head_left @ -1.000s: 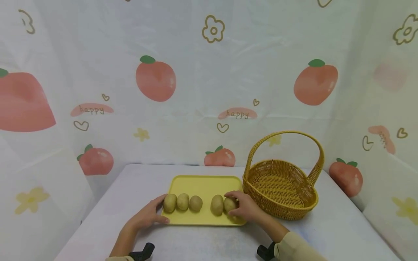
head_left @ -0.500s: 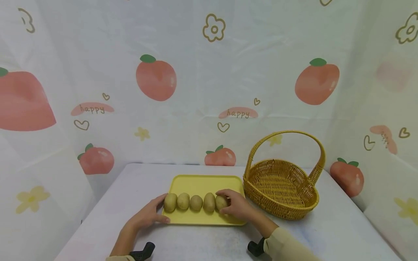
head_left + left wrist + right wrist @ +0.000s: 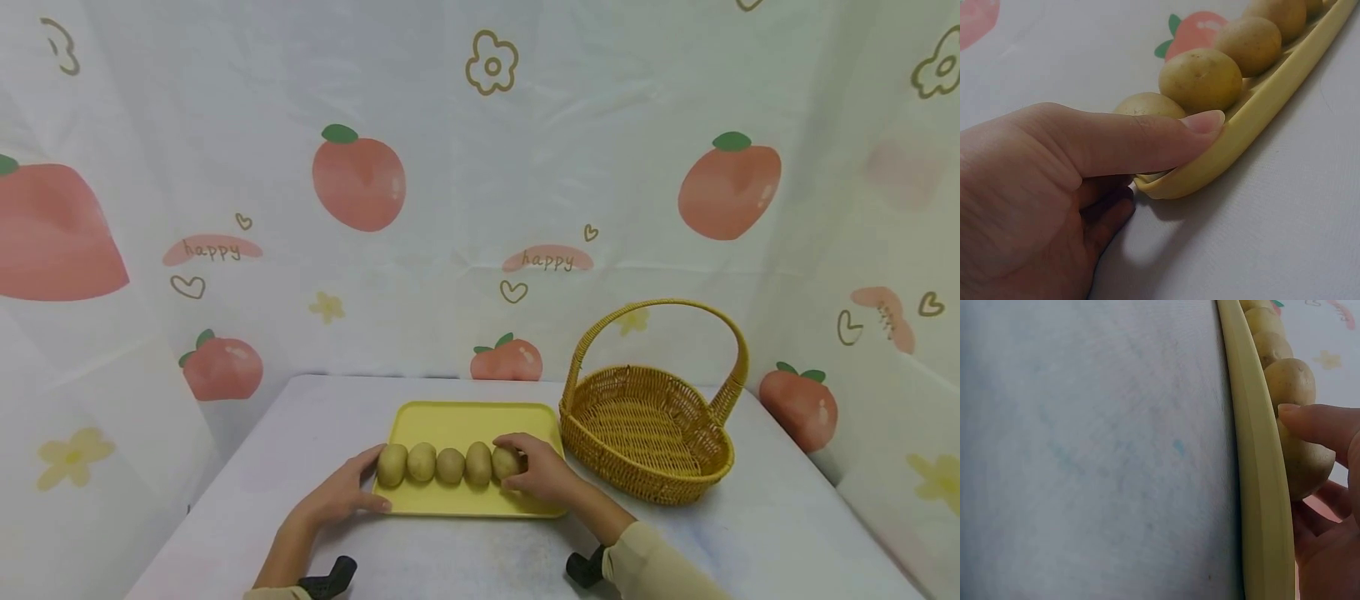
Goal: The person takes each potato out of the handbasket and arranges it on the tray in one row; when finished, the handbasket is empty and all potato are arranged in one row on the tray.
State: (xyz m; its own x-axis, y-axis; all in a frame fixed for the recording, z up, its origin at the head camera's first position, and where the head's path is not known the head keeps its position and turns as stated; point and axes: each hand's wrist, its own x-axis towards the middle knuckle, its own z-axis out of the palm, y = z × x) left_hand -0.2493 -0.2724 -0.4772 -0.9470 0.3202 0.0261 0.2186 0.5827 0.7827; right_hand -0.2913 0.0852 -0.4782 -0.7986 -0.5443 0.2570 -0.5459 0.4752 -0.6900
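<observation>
Tray: yellow tray [image 3: 468, 421] lies flat on the white tabletop [image 3: 300, 433], just left of the basket, near the front edge.
Potatoes: five in one row along the tray's near half, side by side and touching — first potato [image 3: 392, 465] at the left end, then second potato [image 3: 422, 462], third potato [image 3: 450, 466], fourth potato [image 3: 478, 463], fifth potato [image 3: 507, 463] at the right end.
Left hand: left hand [image 3: 341, 494] at the tray's near-left corner. In the left wrist view the thumb [image 3: 1141, 140] lies over the rim beside the first potato, other fingers curled under the corner; it grips the tray edge.
Right hand: right hand [image 3: 547, 477] is cupped round the fifth potato at the right end of the row. In the right wrist view the thumb [image 3: 1322, 425] presses on that potato and curled fingers sit behind it; it holds the potato, which rests on the tray.
Basket: woven yellow basket [image 3: 645, 433] with an upright hoop handle, standing on the tabletop right of the tray, close to the tray's right edge; whether they touch I cannot tell.
Backdrop: white cloth [image 3: 480, 183] printed with peaches, hearts and flowers hangs behind and at both sides.
Sleeve: beige sleeve [image 3: 660, 571] on the right forearm.
</observation>
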